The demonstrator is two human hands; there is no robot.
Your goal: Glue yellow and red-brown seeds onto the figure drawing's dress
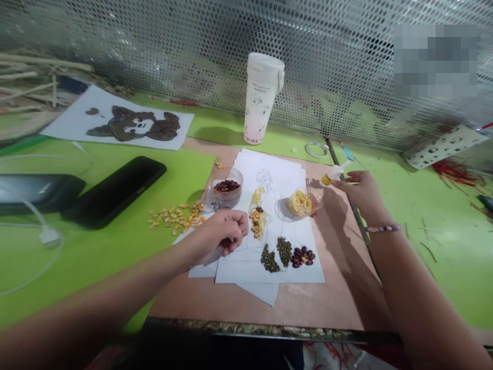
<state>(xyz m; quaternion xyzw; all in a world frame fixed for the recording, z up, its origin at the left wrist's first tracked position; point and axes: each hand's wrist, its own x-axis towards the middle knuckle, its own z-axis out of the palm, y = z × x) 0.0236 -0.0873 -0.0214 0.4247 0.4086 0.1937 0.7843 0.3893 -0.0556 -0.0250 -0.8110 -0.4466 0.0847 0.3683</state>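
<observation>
The left hand [221, 234] rests over the near-left part of a white sheet with a pencil drawing of a figure in a long dress [269, 192]. Its grip is curled together, and whether anything lies inside it is hidden. The right hand [364, 192] is raised to the right of the sheet, with a beaded bracelet [383, 228] on its wrist. Its fingers [352, 177] reach left toward a small squeeze bottle with a white nozzle [334, 174], tilted just beyond them. I cannot tell whether the grip is clamped on the bottle.

On the drawing, yellow corn kernels and dark beans [257, 218] fill the upper dress. Near them lie mounds of dark green lentils [276, 254] and red beans [301, 257]. A clear cup of red beans [227, 187] stands at the sheet's left edge, and a clear cup holding yellow material [300, 203] stands on its right side. Loose corn kernels [177, 218] are scattered on a green mat [185, 174] to the left, beside a black phone [113, 191]. Farther back stand a white tumbler [262, 97] and a finished seed picture of a bear [134, 123], before a perforated metal screen [246, 41].
</observation>
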